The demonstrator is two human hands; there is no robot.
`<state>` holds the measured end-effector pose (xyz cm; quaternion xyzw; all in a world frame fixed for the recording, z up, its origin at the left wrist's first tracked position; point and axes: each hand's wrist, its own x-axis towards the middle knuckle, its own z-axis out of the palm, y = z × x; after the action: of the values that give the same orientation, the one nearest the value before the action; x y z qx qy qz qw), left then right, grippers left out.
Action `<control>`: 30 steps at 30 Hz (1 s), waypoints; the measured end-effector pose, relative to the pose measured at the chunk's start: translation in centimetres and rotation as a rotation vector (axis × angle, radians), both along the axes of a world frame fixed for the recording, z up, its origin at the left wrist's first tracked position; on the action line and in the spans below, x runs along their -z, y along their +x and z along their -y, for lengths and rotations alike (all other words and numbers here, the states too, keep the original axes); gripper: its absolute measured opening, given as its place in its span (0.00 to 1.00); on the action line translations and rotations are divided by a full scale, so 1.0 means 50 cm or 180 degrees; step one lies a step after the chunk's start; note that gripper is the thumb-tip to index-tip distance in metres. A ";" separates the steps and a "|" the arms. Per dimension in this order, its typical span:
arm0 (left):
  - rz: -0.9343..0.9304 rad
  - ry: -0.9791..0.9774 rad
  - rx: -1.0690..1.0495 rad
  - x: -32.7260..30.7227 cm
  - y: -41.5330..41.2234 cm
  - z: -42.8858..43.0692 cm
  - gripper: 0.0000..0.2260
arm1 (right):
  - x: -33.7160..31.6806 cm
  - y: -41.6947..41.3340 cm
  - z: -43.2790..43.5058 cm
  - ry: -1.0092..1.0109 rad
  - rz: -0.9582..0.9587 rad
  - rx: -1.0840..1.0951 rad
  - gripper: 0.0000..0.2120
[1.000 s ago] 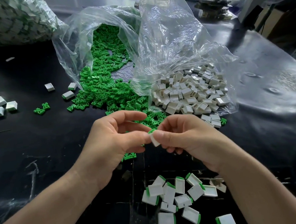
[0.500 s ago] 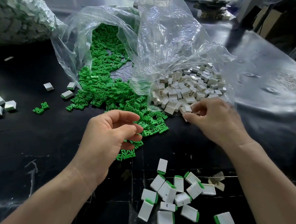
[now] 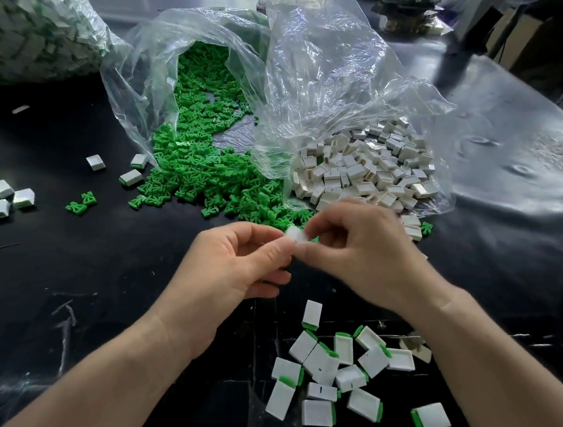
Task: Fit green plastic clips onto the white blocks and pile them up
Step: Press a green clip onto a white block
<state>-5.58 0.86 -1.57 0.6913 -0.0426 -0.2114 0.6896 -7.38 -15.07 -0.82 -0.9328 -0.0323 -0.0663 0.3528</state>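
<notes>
On the black table, just short of the clear bag spilling white blocks, my left hand and right hand together pinch a single block; half a second ago my right was at that bag, hands apart

The person's bare left hand and bare right hand wear nothing. The bare left forearm and bare right forearm are uncovered along their whole visible length, with faint creases at both wrists. The right hand's fingers are blurred.
</notes>
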 end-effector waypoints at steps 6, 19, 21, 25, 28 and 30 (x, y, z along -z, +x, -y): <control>0.0152 0.0047 -0.0338 -0.001 0.005 -0.003 0.02 | 0.015 0.010 0.003 0.0108 -0.0028 -0.0208 0.09; 0.0149 0.0018 -0.0269 -0.003 0.002 -0.003 0.06 | 0.042 0.032 0.023 -0.0980 -0.0350 0.0014 0.06; 0.0157 0.0010 -0.0266 -0.003 0.002 -0.003 0.06 | 0.041 0.032 0.024 -0.1009 -0.0383 -0.0021 0.04; 0.0180 -0.0037 -0.0231 -0.002 0.001 -0.002 0.05 | 0.041 0.035 0.024 -0.0923 -0.0532 0.0005 0.09; 0.0199 -0.0062 -0.0166 -0.001 0.000 -0.001 0.07 | 0.041 0.034 0.027 -0.0847 -0.0613 0.0059 0.09; 0.0191 -0.0083 -0.0138 -0.001 -0.001 -0.001 0.07 | 0.037 0.030 0.031 -0.0751 -0.0490 0.0058 0.06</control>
<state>-5.61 0.91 -1.53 0.6890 -0.0510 -0.1750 0.7014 -5.86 -16.64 -2.68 -0.9704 -0.0043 0.0065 0.2416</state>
